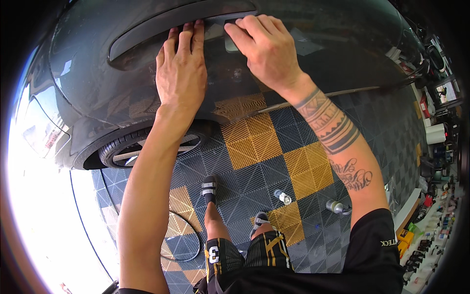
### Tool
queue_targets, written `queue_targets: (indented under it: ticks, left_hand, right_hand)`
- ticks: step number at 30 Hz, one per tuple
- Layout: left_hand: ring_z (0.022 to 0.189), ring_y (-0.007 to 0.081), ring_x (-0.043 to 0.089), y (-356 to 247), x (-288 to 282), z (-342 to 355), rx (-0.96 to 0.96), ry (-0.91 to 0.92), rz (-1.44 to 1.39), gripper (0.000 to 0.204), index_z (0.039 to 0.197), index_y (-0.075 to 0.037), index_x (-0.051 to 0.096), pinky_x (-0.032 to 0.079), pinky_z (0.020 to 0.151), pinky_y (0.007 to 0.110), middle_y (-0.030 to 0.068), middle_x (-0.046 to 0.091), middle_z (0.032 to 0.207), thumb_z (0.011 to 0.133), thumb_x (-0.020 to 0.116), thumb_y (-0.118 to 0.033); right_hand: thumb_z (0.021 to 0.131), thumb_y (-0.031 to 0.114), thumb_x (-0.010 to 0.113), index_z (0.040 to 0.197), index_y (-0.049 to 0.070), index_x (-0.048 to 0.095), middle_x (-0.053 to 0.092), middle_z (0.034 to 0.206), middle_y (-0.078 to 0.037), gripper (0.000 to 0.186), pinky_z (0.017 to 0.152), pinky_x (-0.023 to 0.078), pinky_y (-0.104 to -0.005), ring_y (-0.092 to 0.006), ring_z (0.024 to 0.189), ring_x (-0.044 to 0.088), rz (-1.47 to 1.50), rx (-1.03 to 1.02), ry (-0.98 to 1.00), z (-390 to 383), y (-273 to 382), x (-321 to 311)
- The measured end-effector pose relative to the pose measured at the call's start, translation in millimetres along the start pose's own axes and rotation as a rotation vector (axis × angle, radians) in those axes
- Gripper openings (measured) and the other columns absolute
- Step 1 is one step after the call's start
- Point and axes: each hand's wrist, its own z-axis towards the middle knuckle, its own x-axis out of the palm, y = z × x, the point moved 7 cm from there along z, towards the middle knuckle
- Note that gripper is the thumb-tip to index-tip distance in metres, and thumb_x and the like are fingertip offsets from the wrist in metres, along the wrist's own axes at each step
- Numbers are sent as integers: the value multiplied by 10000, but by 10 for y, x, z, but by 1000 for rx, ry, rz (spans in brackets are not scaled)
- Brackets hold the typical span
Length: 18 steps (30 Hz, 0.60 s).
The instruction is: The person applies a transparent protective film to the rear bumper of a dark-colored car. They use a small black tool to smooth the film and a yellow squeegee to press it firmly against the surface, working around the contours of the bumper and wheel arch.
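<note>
While both hands are raised to the dark car (pixel 137 93) in the head view, the left hand (pixel 181 71) lies back up with its fingers extended, their tips against the body along the lower edge of a long, curved inset (pixel 152 39). It grips nothing. The right hand (pixel 267 46) is level with it and a little apart, just below the inset's right end. Its fingers are bent and drawn together with the thumb; whether they pinch something thin or only press on the car cannot be told. Between the two hands shows a paler patch (pixel 214 30), whose nature is unclear.

The car's side fills the top of the view, in front of the person. Below the left hand, partly behind the left forearm, is a wheel (pixel 120 149). The floor (pixel 252 142) is laid in grey and yellow ribbed tiles, on which the person stands in strapped shoes (pixel 209 185). To the right of the feet lie a small bottle (pixel 282 196) and, near the right arm, a second container (pixel 337 206). A black hose (pixel 199 240) loops beside the left forearm. Along the right edge stand a white roll (pixel 434 133) and a yellow case (pixel 404 237) among crowded small items.
</note>
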Motion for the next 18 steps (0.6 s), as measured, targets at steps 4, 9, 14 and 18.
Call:
queue_targets:
  ticks: [4,9,14,18]
  left_hand:
    - [1262,306,451,46,7,7,7,-28,-35,976,1505,-120,304,452,975,427,64,443,1341,632,707,43]
    - [1260,303,465,-28,-107,65,35,73,6,707,1455,-69,381,438,998,410,83,481,1332,799,643,-81]
    - [1209,281,484,-54,-151,123,64,61,25,685,1442,-54,395,451,949,393,70,493,1293,803,638,-91]
    - [1192,265,491,-50,-158,104,66,63,16,685,1442,-62,400,452,923,385,60,493,1292,802,640,-96]
  right_hand:
    - [785,74,603,1024,74,700,603,935,-16,258,795,481,-329,-198,856,600,-18,-60,80,109,22,2]
    - [779,64,610,1077,96,683,610,988,-56,309,833,476,-349,-243,933,598,11,72,145,122,-170,-254]
    - [784,126,584,900,86,656,568,872,-16,143,788,465,-327,-181,855,585,121,6,-25,46,23,-188]
    - [775,129,587,848,90,634,541,830,-10,94,740,453,-329,-183,806,563,18,29,-6,234,61,96]
